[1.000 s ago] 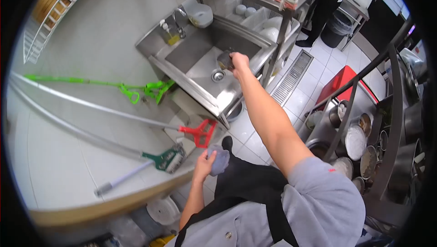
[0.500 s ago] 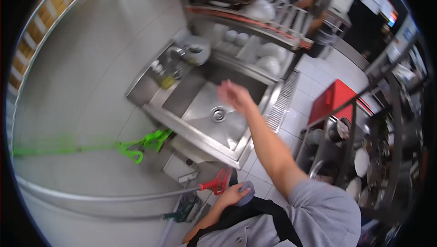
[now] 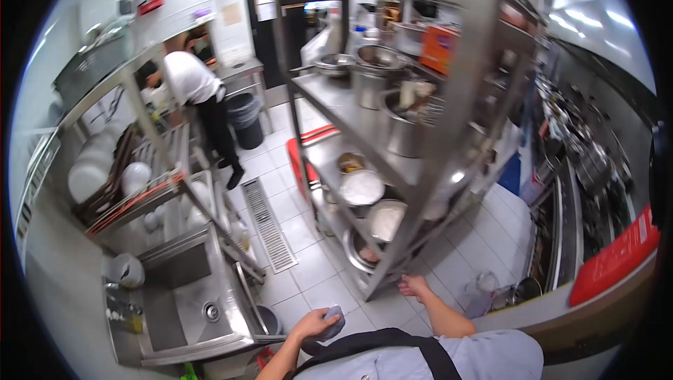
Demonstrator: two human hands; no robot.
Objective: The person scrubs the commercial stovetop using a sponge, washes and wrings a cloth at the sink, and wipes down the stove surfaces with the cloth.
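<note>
A: What does the left hand [image 3: 312, 324] have?

B: A small grey-blue item [image 3: 335, 315], with the fingers closed round it; I cannot tell just what it is; it sits in front of the black apron [image 3: 403, 339], between the steel sink [image 3: 184, 292] and the steel shelving rack [image 3: 459, 99].

A: And the right hand [image 3: 415, 287]?

B: Partly curled, close to the rack's bottom corner; I cannot tell whether anything is in it.

A: What lies about them?

B: White floor tiles [image 3: 284, 286] underneath, with a long drain grate [image 3: 268, 226] set in; on the rack, a wire whisk [image 3: 432, 110] stands in a deep pot [image 3: 404, 134], near an orange box [image 3: 439, 48]; farther off, a person in a white top [image 3: 189, 78] leans forward beside a black bin [image 3: 245, 120].
</note>
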